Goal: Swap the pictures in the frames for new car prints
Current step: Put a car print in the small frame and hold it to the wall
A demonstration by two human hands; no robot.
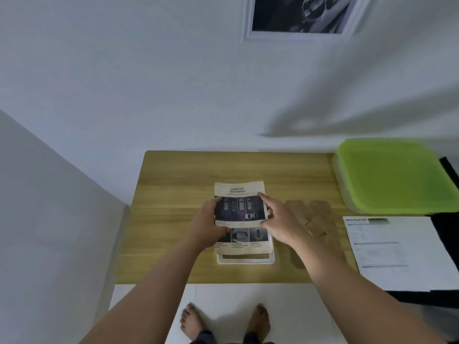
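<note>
A car print headed SAFETY (240,192) lies over a white picture frame (246,260) in the middle of the wooden table (171,219). Only the frame's near edge shows under the paper. My left hand (207,225) grips the print's left edge, thumb on top. My right hand (277,219) holds the right edge, with the thumb and forefinger pinching the paper. A second white frame (301,18) with a dark car picture hangs on the wall above.
A box with a green lid (395,175) stands at the table's back right. A white sheet headed SPECIFICATION (392,252) lies at the right, over a dark surface. The wall runs close behind the table. My bare feet show on the white floor below.
</note>
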